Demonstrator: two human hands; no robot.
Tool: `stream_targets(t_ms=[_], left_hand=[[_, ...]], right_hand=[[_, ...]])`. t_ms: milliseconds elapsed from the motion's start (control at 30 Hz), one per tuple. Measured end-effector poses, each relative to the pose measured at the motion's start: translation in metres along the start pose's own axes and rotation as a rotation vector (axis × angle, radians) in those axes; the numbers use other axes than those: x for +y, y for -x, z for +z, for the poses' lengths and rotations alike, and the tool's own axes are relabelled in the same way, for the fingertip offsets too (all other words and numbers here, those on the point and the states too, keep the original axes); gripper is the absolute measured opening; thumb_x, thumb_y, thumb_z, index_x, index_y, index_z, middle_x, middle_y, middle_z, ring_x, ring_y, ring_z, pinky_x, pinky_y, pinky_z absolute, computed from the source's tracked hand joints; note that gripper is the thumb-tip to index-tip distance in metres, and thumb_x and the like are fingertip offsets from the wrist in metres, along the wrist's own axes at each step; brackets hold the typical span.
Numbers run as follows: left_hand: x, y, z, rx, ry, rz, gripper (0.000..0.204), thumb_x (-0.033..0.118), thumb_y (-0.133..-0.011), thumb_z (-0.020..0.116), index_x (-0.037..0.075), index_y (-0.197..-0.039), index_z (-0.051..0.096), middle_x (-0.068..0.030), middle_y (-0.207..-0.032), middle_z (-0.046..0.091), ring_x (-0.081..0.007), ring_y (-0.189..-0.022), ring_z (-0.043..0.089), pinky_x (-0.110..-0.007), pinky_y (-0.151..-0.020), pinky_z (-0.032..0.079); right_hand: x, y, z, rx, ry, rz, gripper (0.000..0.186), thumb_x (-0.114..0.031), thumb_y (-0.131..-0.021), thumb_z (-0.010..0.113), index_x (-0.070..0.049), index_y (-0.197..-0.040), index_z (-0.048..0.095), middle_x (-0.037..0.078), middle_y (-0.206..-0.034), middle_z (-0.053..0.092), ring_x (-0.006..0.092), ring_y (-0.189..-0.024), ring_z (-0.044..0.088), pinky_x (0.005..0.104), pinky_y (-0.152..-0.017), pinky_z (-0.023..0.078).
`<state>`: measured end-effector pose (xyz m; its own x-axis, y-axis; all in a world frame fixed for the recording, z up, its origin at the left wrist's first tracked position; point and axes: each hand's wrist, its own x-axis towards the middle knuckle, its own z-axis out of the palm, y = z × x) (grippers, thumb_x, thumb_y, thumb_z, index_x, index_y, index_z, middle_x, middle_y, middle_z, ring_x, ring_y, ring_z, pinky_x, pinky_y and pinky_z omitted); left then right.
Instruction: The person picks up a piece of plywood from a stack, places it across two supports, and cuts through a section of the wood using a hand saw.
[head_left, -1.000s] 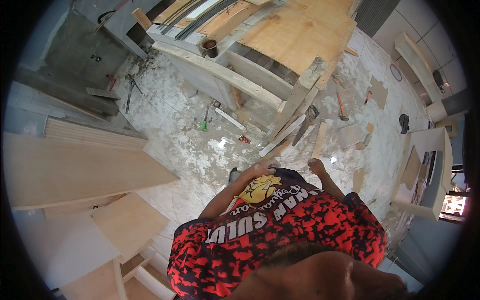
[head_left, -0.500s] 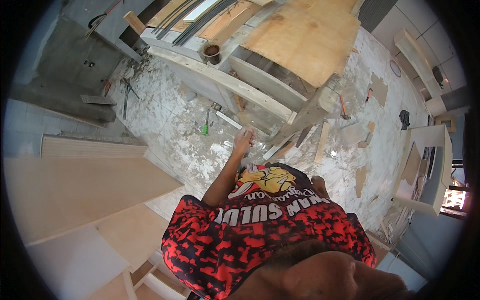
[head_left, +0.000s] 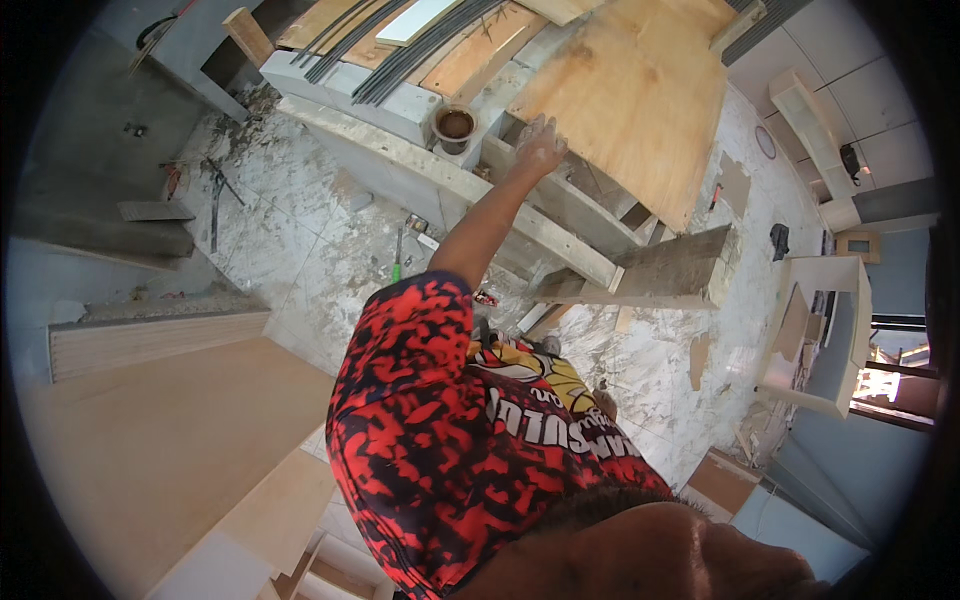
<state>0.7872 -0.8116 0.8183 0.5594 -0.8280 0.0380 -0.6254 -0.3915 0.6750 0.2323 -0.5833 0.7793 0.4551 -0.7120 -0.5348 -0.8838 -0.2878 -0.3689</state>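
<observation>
My left hand [head_left: 541,150], dusty with white powder, reaches forward over the concrete counter frame. Its fingers are stretched out and slightly bent at the near left edge of a plywood sheet [head_left: 625,95]. I cannot tell whether they touch the sheet, and nothing shows in their grasp. Left of the hand, a tub with brown contents [head_left: 455,126] stands on the counter's corner. Below the forearm runs a pale wooden board [head_left: 470,190] along the counter front. My right hand does not show; the shirt covers that side.
Dark thin rods [head_left: 420,50] lie on the counter top. A green-handled screwdriver [head_left: 397,262] is on the stained floor. A thick slab [head_left: 650,270] juts out at the counter's right end. Large wooden panels [head_left: 190,420] fill the left, and a white cabinet [head_left: 815,340] stands at right.
My left hand has risen from low over the floor and stretched forward to the plywood edge. The view has shifted, and my body leans closer to the counter.
</observation>
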Motion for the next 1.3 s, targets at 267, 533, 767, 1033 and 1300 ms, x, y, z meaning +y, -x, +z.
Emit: stream_targets(t_ms=[267,533,767,1033,1300], left_hand=[[-0.039,-0.062,0.037,-0.083,-0.306,-0.105,0.066,0.044,-0.084,0.049,0.002,-0.132,0.036,-0.0258,-0.142,0.021,-0.042,-0.134,0.013,-0.051,-0.108,0.008],[-0.046,-0.069,0.024,-0.013,-0.386,0.009,0.072,0.047,-0.08,0.055,-0.002,-0.13,0.038,-0.0292,-0.135,0.03,-0.0436,-0.126,0.025,-0.055,-0.102,0.017],[-0.035,-0.074,0.019,-0.083,-0.512,-0.071,0.078,0.051,-0.08,0.052,-0.003,-0.132,0.033,-0.0255,-0.138,0.027,-0.04,-0.128,0.023,-0.053,-0.102,0.019],[-0.041,-0.071,0.01,-0.159,-0.414,-0.059,0.078,0.052,-0.081,0.05,-0.001,-0.135,0.031,-0.0258,-0.14,0.025,-0.0414,-0.131,0.02,-0.051,-0.106,0.014],[-0.026,0.047,-0.009,0.094,0.115,0.208,0.053,0.033,-0.087,0.051,-0.002,-0.126,0.042,-0.0255,-0.131,0.039,-0.0397,-0.125,0.032,-0.046,-0.103,0.024]], right_hand=[[-0.026,0.033,-0.006,-0.034,-0.478,0.479,0.033,-0.032,-0.079,0.058,-0.001,-0.09,0.057,0.015,-0.08,0.058,0.0321,-0.074,0.058,0.0406,-0.065,0.047],[-0.037,0.035,-0.002,0.093,-0.855,0.786,0.03,-0.027,-0.082,0.056,-0.001,-0.098,0.056,0.013,-0.085,0.059,0.0286,-0.075,0.059,0.0383,-0.064,0.048],[-0.042,0.035,-0.008,0.138,-0.97,0.812,0.029,-0.022,-0.085,0.055,-0.001,-0.105,0.055,0.012,-0.089,0.059,0.0256,-0.075,0.06,0.0363,-0.064,0.05],[-0.034,0.029,0.019,0.037,-0.976,0.732,0.028,-0.015,-0.084,0.054,0.0,-0.107,0.055,0.009,-0.089,0.06,0.0224,-0.075,0.06,0.0315,-0.065,0.05],[-0.065,0.026,-0.003,0.016,-0.475,0.137,0.024,-0.016,-0.082,0.057,0.001,-0.099,0.059,0.01,-0.085,0.062,0.0226,-0.075,0.06,0.0329,-0.067,0.048]])
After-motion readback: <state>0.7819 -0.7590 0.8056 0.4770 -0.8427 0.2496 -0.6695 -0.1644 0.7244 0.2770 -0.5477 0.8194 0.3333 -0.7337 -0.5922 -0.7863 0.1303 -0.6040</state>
